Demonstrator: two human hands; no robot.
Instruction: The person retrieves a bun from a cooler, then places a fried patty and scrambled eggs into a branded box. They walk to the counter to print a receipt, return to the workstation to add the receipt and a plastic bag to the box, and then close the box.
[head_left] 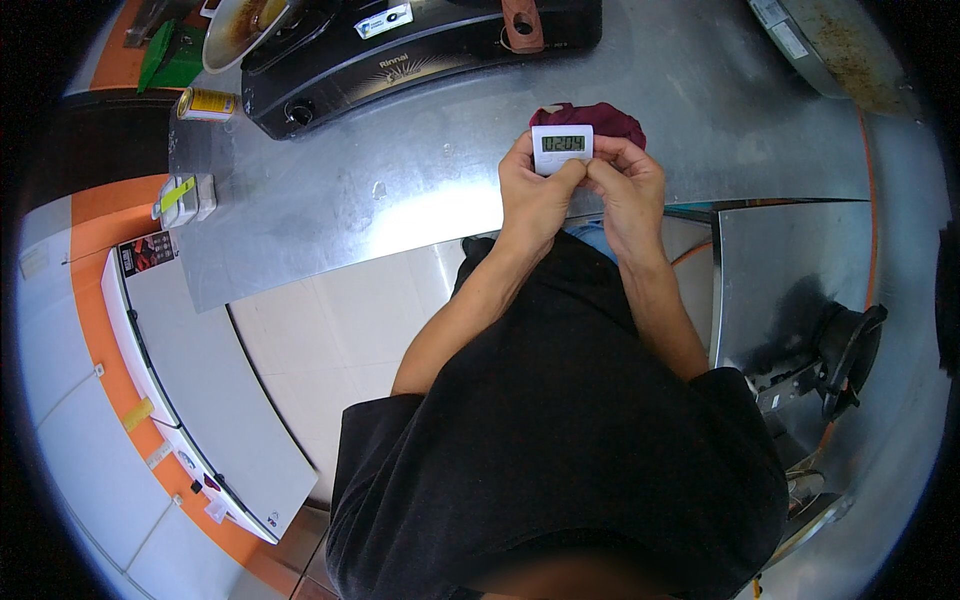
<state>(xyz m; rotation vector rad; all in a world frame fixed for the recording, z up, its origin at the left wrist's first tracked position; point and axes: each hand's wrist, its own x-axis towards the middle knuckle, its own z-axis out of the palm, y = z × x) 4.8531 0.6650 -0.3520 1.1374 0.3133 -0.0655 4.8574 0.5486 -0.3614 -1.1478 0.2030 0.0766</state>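
Two hands are sharing one small white timer [562, 145] in the upper centre of the head view, and both are yours. Your left hand [530, 195] is gripping it from the left, its thumb pressing against the lower front of the casing and its fingers curling behind. Your right hand [632, 195] is pinching the right side, its index finger lying along that edge and its thumb tip meeting your left thumb at the lower rim. Behind the timer, a maroon cloth item [618, 121] is lying on the steel counter [330, 190]. Towards the upper left, a black gas stove [420, 85] is sitting beyond your hands, with a pan [222, 66] and a yellow can [207, 104] standing near it. As for progress, you are already holding the timer up and its screen is showing digits; it is not yet resting on the counter, and whether your thumbs are actually pushing a button down, you cannot tell from this angle
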